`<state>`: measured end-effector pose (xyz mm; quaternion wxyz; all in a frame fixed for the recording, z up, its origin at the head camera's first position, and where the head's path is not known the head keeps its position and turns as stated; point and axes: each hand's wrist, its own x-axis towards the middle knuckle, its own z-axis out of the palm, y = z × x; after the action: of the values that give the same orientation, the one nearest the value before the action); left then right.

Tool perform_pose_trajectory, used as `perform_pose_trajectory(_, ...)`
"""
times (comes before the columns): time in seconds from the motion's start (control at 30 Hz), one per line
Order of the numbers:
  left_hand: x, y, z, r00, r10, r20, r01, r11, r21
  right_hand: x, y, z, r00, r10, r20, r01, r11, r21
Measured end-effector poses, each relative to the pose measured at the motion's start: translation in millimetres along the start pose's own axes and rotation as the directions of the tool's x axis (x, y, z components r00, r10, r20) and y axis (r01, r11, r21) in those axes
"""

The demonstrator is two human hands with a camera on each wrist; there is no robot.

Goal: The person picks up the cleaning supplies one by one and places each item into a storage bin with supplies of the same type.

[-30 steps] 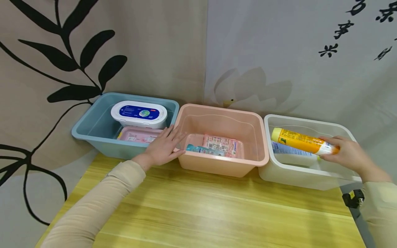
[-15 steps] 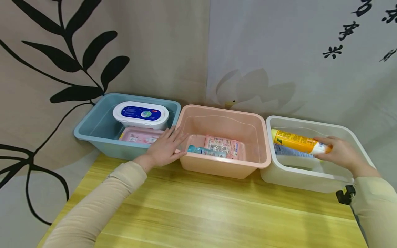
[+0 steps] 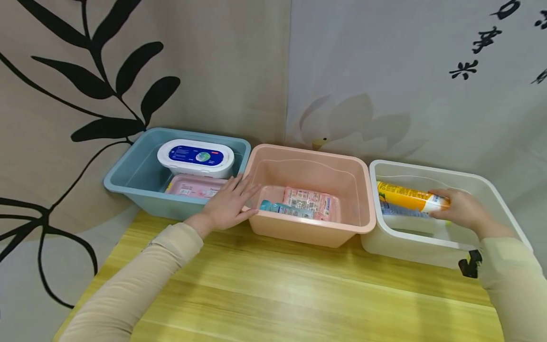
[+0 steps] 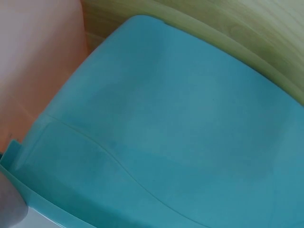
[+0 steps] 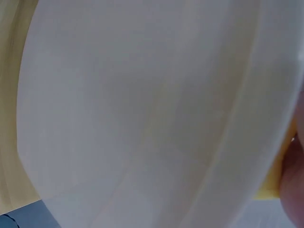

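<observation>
My right hand (image 3: 463, 213) grips the white end of a yellow-orange cylindrical bottle (image 3: 403, 196), which lies nearly level inside the white bin (image 3: 427, 243). Its far end is partly hidden by the bin's left rim. Below it in that bin is a blue-and-white item (image 3: 401, 209). In the right wrist view the bin's outer wall (image 5: 133, 104) covers most of the bottle; only a yellow strip (image 5: 271, 183) shows beside the fingers (image 5: 292, 185). My left hand (image 3: 226, 204) rests, fingers spread, over the adjoining rims of the blue bin (image 3: 160, 202) and pink bin (image 3: 299, 230).
A white oval tub (image 3: 198, 156) and a pink-lidded pack (image 3: 194, 186) are in the blue bin. The pink bin holds a pink printed packet (image 3: 316, 202) and a teal tube (image 3: 286, 209). All three bins stand in a row on a wooden table (image 3: 290, 289), before a printed curtain (image 3: 231, 71).
My right hand has moved left and lowered the bottle deeper into the white bin. The left hand stays on the rims. The whole head view has shifted slightly.
</observation>
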<state>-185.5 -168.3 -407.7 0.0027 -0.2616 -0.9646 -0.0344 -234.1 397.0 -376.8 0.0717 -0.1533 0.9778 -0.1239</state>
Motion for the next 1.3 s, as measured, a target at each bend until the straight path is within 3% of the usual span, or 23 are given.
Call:
perform_pose_trajectory(0.23,-0.2,0.4,-0.1,1.0,0.003,0.003,-0.003,1.0,0.023,9.4,4.4,-0.1,0.999,-0.009,0.042,0.011,0.998,-0.058)
perform_pose_trajectory(0.47,0.4,1.7,-0.4,1.0,0.008,-0.005,-0.008,1.0,0.006,10.5,8.6,2.2,0.992,0.029,0.123,-0.024,0.999,-0.041)
perform_pose_trajectory(0.6,0.8,2.3,0.2,1.0,-0.009,0.006,0.009,1.0,0.001,11.5,14.7,4.6,0.991,0.024,0.129,-0.019,0.999,-0.04)
perform_pose_trajectory(0.73,1.2,2.4,0.3,1.0,-0.013,0.005,0.013,1.0,0.001,15.6,19.0,4.7,0.999,0.033,0.001,-0.033,0.999,-0.038)
perform_pose_trajectory(0.87,0.8,2.1,-1.4,1.0,-0.009,0.002,0.009,1.0,0.015,17.3,15.7,-4.6,0.988,0.066,-0.142,-0.069,0.997,-0.019)
perform_pose_trajectory(1.03,0.6,2.5,-2.3,1.0,-0.002,-0.001,0.002,1.0,0.017,9.4,10.0,-16.3,0.985,0.141,-0.104,-0.144,0.989,-0.029)
perform_pose_trajectory(1.3,-0.7,0.9,-0.6,1.0,-0.006,-0.012,0.006,1.0,0.004,-7.4,2.2,-17.9,0.982,0.137,-0.132,-0.14,0.99,-0.016)
